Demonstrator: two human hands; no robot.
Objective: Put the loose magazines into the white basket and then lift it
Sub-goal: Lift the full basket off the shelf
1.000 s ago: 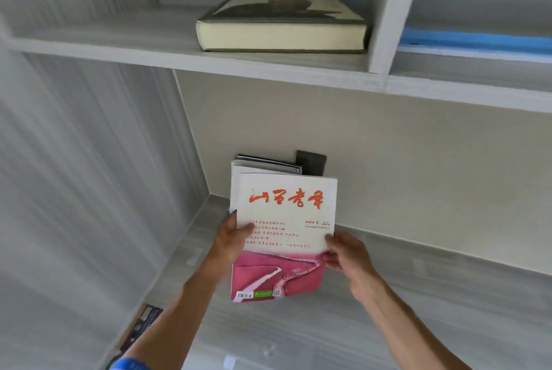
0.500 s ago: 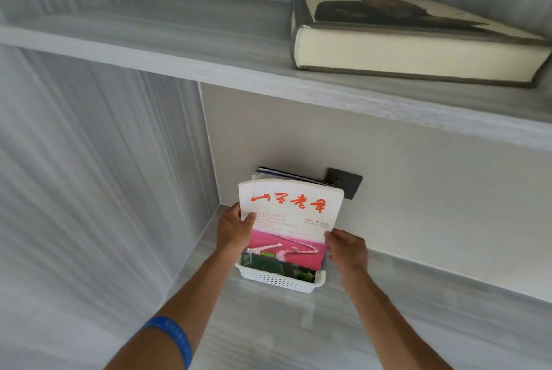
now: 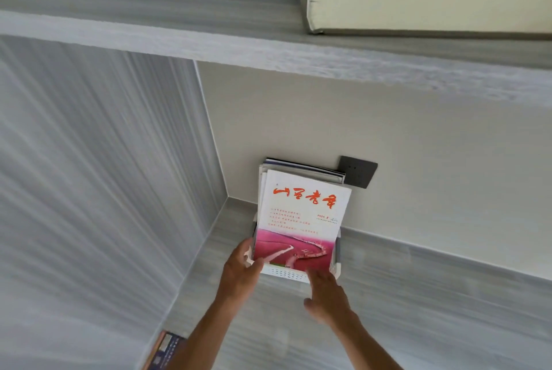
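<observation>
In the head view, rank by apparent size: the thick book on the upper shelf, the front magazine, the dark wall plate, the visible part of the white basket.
1. Thick book, cut off by the frame and nearer the camera.
2. Front magazine.
3. Dark wall plate and white basket, mostly hidden: too close to rank.

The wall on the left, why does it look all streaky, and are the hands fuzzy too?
Head view: the left wall is smeared into streaks, likely motion blur; the right hand is soft-edged, the left hand a little; the magazine title stays readable.
</observation>
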